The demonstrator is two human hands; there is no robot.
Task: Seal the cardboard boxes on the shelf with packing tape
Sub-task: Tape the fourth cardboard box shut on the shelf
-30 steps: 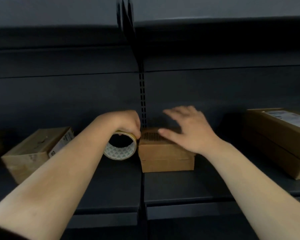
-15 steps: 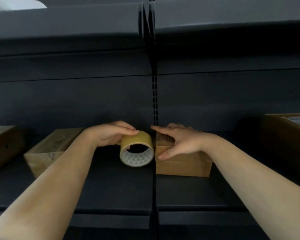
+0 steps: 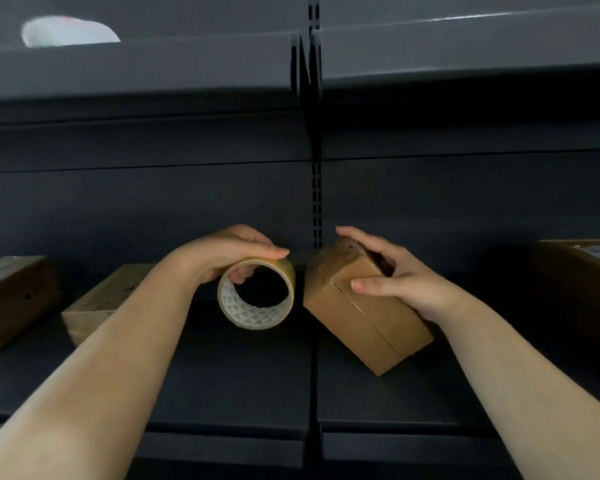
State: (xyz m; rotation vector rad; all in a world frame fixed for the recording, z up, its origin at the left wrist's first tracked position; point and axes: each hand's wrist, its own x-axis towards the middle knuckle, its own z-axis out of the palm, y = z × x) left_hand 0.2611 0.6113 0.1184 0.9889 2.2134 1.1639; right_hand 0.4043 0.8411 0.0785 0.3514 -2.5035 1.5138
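Note:
A roll of tan packing tape (image 3: pixel 257 294) with a white patterned core is held upright over the dark shelf (image 3: pixel 222 382) by my left hand (image 3: pixel 234 252), fingers through its hole and thumb on top. A short strip of tape runs from the roll to the small cardboard box (image 3: pixel 357 317) just to its right. My right hand (image 3: pixel 392 277) grips this box from above, thumb on its front face. The box is tipped and turned at an angle, one corner pointing towards me.
Two cardboard boxes (image 3: pixel 11 299) (image 3: pixel 104 301) lie on the shelf at the left, and a larger labelled box (image 3: pixel 582 282) at the far right. A slotted upright (image 3: pixel 316 209) divides the back panel. An upper shelf (image 3: pixel 153 67) overhangs, with something white (image 3: pixel 66 31) on it.
My right hand has moved from lying flat on the box to gripping it, and has tilted and turned the box. The tape roll stays in my left hand beside it.

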